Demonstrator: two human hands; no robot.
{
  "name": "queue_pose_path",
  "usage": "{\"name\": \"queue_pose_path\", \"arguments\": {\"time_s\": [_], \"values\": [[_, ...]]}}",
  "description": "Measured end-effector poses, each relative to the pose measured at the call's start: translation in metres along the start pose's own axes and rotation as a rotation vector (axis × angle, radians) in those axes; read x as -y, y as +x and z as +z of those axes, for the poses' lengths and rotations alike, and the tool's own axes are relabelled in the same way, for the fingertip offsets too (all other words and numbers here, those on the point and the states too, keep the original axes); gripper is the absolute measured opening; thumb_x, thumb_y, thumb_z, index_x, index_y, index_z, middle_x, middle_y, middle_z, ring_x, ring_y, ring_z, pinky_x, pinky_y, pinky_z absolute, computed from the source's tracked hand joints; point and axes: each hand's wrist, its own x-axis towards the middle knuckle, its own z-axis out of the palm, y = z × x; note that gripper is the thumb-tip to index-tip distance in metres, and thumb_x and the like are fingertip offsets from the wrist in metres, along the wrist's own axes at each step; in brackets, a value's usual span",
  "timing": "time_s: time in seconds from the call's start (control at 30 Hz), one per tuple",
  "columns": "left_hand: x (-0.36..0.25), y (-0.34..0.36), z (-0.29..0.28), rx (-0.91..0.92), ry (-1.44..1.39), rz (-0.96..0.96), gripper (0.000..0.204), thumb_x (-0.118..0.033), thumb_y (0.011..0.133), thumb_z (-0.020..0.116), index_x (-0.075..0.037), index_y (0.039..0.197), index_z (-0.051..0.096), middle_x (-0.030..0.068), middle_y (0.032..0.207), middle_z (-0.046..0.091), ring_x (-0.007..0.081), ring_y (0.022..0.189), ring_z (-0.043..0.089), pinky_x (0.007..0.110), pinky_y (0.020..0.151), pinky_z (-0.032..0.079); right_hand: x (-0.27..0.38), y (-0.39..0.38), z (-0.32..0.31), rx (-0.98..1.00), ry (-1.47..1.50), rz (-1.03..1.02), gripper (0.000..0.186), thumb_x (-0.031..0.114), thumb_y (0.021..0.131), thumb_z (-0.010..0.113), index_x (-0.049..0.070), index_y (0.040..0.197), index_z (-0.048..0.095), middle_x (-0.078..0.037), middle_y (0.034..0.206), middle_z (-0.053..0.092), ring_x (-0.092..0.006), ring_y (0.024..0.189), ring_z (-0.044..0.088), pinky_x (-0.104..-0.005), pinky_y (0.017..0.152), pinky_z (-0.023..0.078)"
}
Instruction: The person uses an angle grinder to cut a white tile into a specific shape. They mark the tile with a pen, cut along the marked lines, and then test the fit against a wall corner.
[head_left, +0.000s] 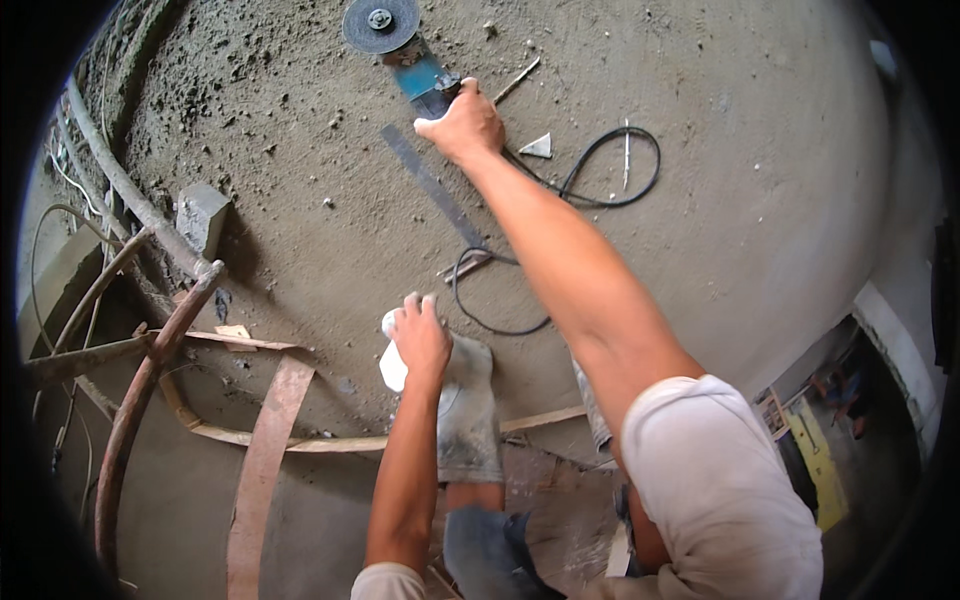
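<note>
My right hand (468,124) is wrapped round the rear of a teal and black angle grinder (420,80), held out at the far side. Its dark round disc (381,20) faces up. A black cord (655,165) trails from the tool and loops over the rough grey concrete. Closer to me, my left hand (422,338) grips a smooth white piece (393,368) whose kind I cannot make out. Fingers cover part of it. That hand is beside my grey, dusty boot (468,410). Between the hands lies a flat grey metal strip (430,185).
Bent pipes and poles (150,400) crowd the left, beside a concrete block (202,218). A wooden plank (268,470) hangs past the concrete's near edge. A white triangular shard (537,147) and a thin stick (518,80) lie near the grinder. The surface drops off at the lower right.
</note>
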Motion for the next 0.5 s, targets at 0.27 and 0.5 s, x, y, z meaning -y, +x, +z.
{"name": "queue_pose_path", "arguments": {"time_s": [0.27, 0.5], "values": [[-0.038, 0.056, 0.048, -0.089, 0.043, -0.047, 0.049, -0.031, 0.082, 0.078, -0.009, 0.121, 0.059, 0.0105, 0.129, 0.055, 0.0333, 0.116, 0.053, 0.051, 0.092, 0.045, -0.105, -0.082, -0.244, 0.5, 0.724, 0.028, 0.063, 0.038, 0.076, 0.084, 0.001, 0.122, 0.062, -0.006, 0.104, 0.067, -0.0148, 0.09, 0.064, -0.0317, 0.083, 0.052], [-0.066, -0.018, -0.066, 0.046, 0.177, 0.169, 0.027, -0.034, 0.092, 0.065, -0.014, 0.111, 0.066, 0.0146, 0.116, 0.065, 0.0378, 0.111, 0.061, 0.054, 0.09, 0.049, -0.267, -0.459, -0.487, 0.077, 1.323, 0.621, 0.078, 0.055, 0.074, 0.082, -0.003, 0.118, 0.056, -0.013, 0.086, 0.068, -0.0249, 0.066, 0.068, -0.0362, 0.056, 0.057]]}}
